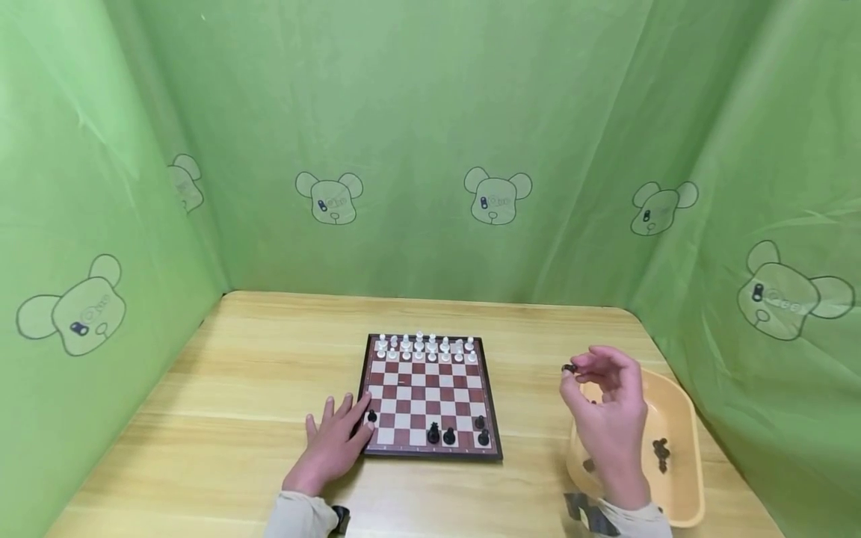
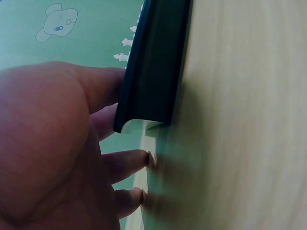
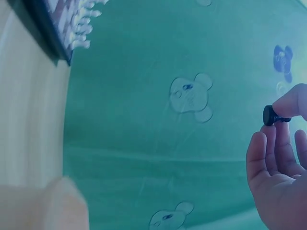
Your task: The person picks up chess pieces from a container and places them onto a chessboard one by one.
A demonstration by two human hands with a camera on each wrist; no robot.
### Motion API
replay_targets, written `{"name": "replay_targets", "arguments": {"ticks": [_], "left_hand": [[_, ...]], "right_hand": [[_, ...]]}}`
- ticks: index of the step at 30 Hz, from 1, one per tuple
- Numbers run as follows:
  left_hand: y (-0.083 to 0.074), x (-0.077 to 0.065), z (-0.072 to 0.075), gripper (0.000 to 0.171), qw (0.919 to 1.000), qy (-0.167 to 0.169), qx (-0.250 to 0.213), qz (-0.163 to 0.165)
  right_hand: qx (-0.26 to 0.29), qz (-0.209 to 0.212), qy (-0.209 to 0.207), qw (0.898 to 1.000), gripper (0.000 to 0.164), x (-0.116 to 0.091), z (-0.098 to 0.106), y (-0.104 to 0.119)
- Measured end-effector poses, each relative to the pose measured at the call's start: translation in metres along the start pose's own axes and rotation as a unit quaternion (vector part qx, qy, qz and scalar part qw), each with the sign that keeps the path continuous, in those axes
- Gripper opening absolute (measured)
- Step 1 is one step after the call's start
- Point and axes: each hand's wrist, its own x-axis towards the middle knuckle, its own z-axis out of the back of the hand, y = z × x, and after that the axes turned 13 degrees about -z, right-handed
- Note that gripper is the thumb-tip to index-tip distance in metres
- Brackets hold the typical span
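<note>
My right hand (image 1: 612,426) is raised over a yellow bin (image 1: 693,448). Thumb and fingertips pinch a small black chess piece (image 3: 268,115), its round base facing outward in the right wrist view. With fingers spread, my left hand (image 1: 336,444) rests at the left side of a chessboard (image 1: 417,407), thumb and index finger at its edge. Close by that thumb stands a black pawn (image 1: 372,415). A black king (image 1: 433,433) and another black piece (image 1: 449,436) stand along the near row, with two more black pieces (image 1: 483,438) at the right corner.
Several white chess pieces (image 1: 420,344) fill the two far rows of the board. More dark pieces (image 1: 662,452) lie inside the bin. Green cloth walls (image 1: 417,254) with bear-like drawings enclose the wooden table (image 1: 269,336).
</note>
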Motion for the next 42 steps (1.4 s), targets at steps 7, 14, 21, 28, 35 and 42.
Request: {"name": "replay_targets", "arguments": {"ticks": [7, 14, 21, 28, 35, 42], "left_hand": [[-0.001, 0.0, 0.001, 0.055, 0.9999, -0.007, -0.008, -0.01], [-0.001, 0.0, 0.002, 0.055, 1.0, 0.003, -0.004, 0.0], [-0.003, -0.001, 0.003, 0.055, 1.0, 0.004, 0.0, 0.0], [-0.001, -0.001, 0.002, 0.055, 1.0, 0.002, -0.002, -0.003], [0.012, 0.001, -0.008, 0.056, 0.9999, -0.015, -0.003, -0.005], [0.012, 0.001, -0.008, 0.056, 0.9998, -0.017, -0.005, -0.009]], "right_hand": [[-0.008, 0.037, 0.061, 0.997, 0.047, 0.003, -0.01, 0.009], [-0.001, 0.092, 0.081, 0.992, 0.043, 0.017, -0.02, 0.02], [0.029, 0.124, 0.084, 0.988, 0.038, 0.027, -0.024, 0.046], [0.063, 0.134, 0.089, 0.985, 0.035, 0.029, -0.028, 0.067], [0.045, 0.166, 0.126, 0.977, 0.032, 0.033, -0.037, 0.082], [0.039, 0.184, 0.16, 0.969, 0.03, 0.037, -0.047, 0.084]]}}
